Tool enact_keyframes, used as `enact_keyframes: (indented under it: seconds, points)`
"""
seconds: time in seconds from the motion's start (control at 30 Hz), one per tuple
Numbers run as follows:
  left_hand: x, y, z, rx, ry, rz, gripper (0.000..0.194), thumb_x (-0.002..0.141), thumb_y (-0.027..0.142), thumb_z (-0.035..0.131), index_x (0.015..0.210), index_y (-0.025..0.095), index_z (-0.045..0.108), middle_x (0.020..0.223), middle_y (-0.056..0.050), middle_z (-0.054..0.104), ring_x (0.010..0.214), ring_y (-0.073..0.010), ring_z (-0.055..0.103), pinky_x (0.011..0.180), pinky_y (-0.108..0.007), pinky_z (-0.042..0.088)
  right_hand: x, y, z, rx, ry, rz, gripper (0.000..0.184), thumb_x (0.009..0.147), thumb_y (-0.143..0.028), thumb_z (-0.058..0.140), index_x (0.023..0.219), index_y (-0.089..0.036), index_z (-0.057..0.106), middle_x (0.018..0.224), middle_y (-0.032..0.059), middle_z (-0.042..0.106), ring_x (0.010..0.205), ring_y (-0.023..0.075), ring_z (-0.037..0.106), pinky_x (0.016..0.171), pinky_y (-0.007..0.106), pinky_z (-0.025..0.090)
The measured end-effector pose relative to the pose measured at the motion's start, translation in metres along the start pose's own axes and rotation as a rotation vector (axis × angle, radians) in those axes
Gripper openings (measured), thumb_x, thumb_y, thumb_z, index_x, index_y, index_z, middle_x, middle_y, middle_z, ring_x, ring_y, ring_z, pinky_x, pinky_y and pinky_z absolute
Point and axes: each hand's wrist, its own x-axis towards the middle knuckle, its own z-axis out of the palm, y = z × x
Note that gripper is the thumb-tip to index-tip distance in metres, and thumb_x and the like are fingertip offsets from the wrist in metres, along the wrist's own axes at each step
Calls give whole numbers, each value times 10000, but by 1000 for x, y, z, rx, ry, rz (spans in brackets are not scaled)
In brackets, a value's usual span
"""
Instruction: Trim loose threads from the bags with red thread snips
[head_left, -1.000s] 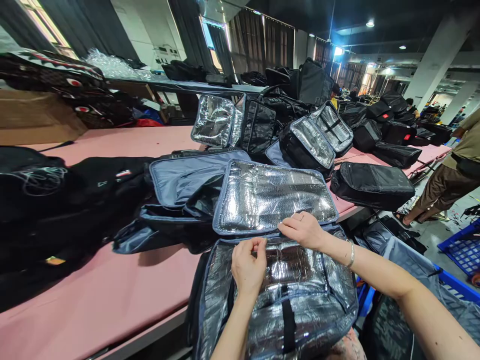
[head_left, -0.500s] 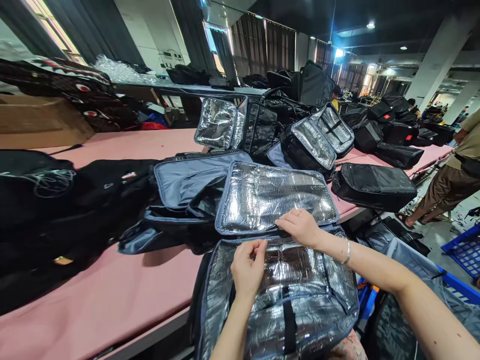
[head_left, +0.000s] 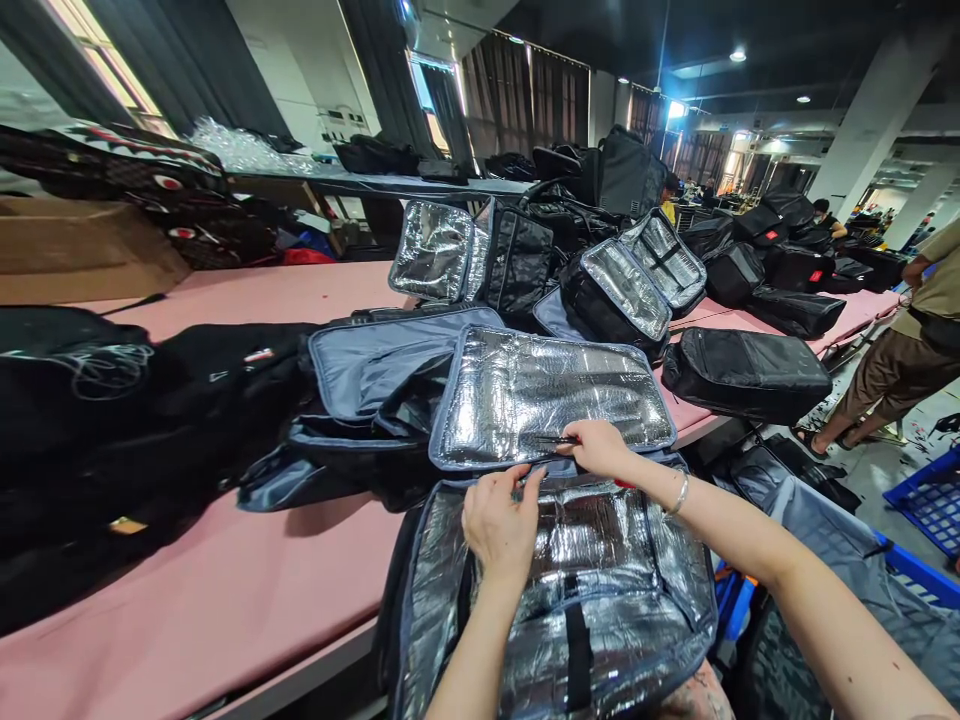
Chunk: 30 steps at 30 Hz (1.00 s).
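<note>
Bag lining [head_left: 555, 395]: glossy, crinkled, foil-like sheet.
Edge binding [head_left: 436, 452]: matt cloth. Inner strap [head_left: 577, 655]: matt webbing. Tabletop [head_left: 187, 620]: smooth, low sheen. Carton [head_left: 90, 250]: matt cardboard. Bracelet [head_left: 682, 492]: shiny, metallic.

- I see an open bag [head_left: 585, 530] nearest, by the table's [head_left: 300, 590] near edge, its flap [head_left: 547, 390] on the far side.
- The left hand [head_left: 501, 520] and right hand [head_left: 600, 450] are where flap and body meet.
- Left of the flap I find a second bag [head_left: 405, 370], then a heap [head_left: 150, 450] farther left.
- Behind that heap sits a box [head_left: 82, 250].
- Beyond the flap I have two more open bags, one left [head_left: 514, 255], one right [head_left: 626, 290].
- A closed bag [head_left: 746, 370] lies right of the flap.
</note>
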Motion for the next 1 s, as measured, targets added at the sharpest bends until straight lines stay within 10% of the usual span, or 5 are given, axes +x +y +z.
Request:
enact_keyframes:
  seconds: [0.4,0.7,1.0]
  points:
    - [-4,3,4,-65,-95,143,201,829,305,478,699,188,578,684,-51,571,677,-200,477,673,-321,355,-4,4,-4,69,25,-58,172,785,-353,629,861,-200,608,824,6,636,741,156,559,595,232,335]
    - [-2,3,2,-95,-109,150,218,840,337,461,713,196,568,680,-43,564,679,-199,470,677,-323,356,-25,26,-23,-417,320,-660,195,929,-172,384,859,-186,565,788,27,610,706,156,491,601,294,273]
    - [-1,4,4,-123,-120,110,245,831,361,461,698,194,579,669,-46,561,681,-205,471,684,-338,359,-27,17,-17,-557,350,-758,213,939,-126,337,926,-193,539,795,16,594,690,141,468,579,298,251]
